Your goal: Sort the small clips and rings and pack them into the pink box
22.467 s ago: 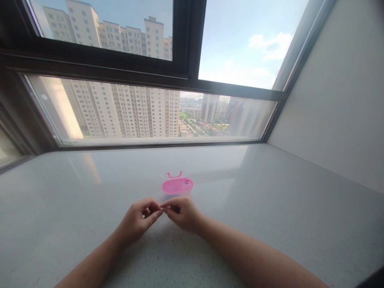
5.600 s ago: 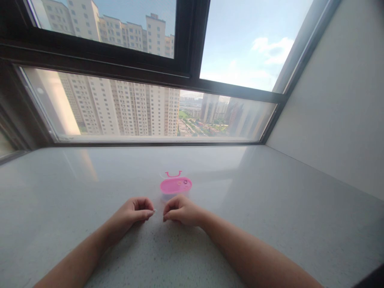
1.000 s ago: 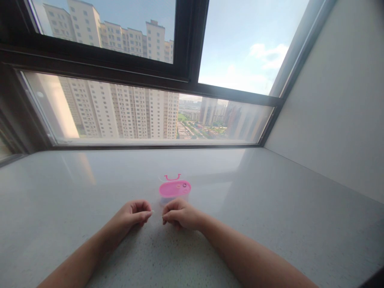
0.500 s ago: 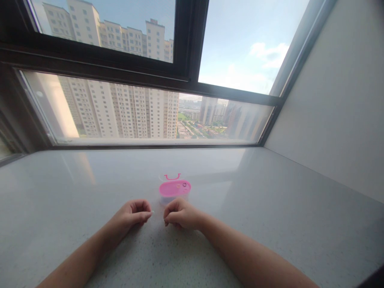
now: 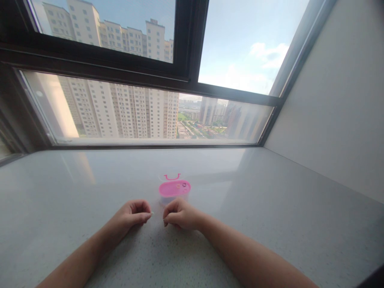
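My left hand (image 5: 136,213) is closed in a pinch on a small pale piece (image 5: 153,213), whose tip sticks out past thumb and forefinger; its kind is too small to tell. Opposite it, a short gap away, my right hand (image 5: 179,214) also pinches, fingertips pointing down and left. Whatever sits between those fingertips is too small to name. Just behind the right hand stands an oval box with a pink top (image 5: 172,188) and a see-through body, partly hidden by that hand. Small loops, one dark (image 5: 184,185) and one yellowish (image 5: 178,186), lie on the pink top.
Behind the box is a clear lid with a pink handle (image 5: 172,177). Everything rests on a pale speckled sill (image 5: 120,256). A dark-framed window (image 5: 162,147) bounds the far side, and a white wall (image 5: 336,100) rises at the right.
Both hands stay almost in place, still pinching. My right hand has shifted very slightly left, and a bit more of the pale piece shows at my left fingertips.
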`<state>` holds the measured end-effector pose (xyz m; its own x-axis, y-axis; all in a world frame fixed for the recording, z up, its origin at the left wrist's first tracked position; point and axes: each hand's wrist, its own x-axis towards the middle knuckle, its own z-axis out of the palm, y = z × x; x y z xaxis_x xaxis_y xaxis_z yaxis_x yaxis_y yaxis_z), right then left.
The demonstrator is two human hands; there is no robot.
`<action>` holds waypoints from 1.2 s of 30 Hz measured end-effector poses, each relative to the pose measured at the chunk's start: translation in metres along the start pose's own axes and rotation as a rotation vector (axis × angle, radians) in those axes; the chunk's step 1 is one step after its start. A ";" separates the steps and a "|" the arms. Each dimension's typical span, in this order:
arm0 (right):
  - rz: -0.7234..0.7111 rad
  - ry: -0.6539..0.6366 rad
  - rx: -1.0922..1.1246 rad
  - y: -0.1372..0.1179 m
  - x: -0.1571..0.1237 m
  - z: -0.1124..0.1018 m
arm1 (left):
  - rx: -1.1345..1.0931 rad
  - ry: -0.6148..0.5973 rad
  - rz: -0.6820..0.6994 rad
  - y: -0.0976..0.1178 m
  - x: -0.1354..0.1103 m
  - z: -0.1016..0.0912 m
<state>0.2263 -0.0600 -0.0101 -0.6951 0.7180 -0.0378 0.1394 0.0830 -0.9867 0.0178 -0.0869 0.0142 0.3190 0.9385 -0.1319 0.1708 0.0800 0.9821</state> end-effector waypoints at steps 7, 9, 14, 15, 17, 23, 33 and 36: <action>-0.013 -0.002 -0.005 -0.001 0.000 0.000 | 0.016 0.009 -0.008 0.001 0.000 0.000; -0.021 -0.006 -0.010 -0.001 0.000 0.000 | 0.018 0.016 -0.008 0.000 0.000 0.000; 0.002 0.002 -0.023 0.001 0.000 -0.002 | 0.000 0.011 0.000 -0.003 0.000 0.000; 0.010 0.003 -0.021 0.002 0.001 -0.002 | 0.000 0.012 0.002 -0.003 0.001 0.000; 0.015 0.000 -0.015 0.004 0.001 -0.003 | 0.001 0.015 0.009 -0.003 0.000 0.000; -0.003 -0.001 -0.004 0.006 0.002 -0.002 | -0.008 0.018 -0.002 0.001 -0.001 0.001; -0.022 -0.011 -0.044 0.001 -0.001 -0.002 | -0.113 0.031 -0.046 -0.002 0.001 0.003; -0.029 -0.005 -0.050 0.002 -0.001 -0.001 | -0.119 0.026 -0.046 -0.003 0.002 0.003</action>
<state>0.2283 -0.0596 -0.0116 -0.7027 0.7114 -0.0103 0.1540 0.1379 -0.9784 0.0210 -0.0866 0.0110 0.2888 0.9413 -0.1749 0.0722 0.1608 0.9843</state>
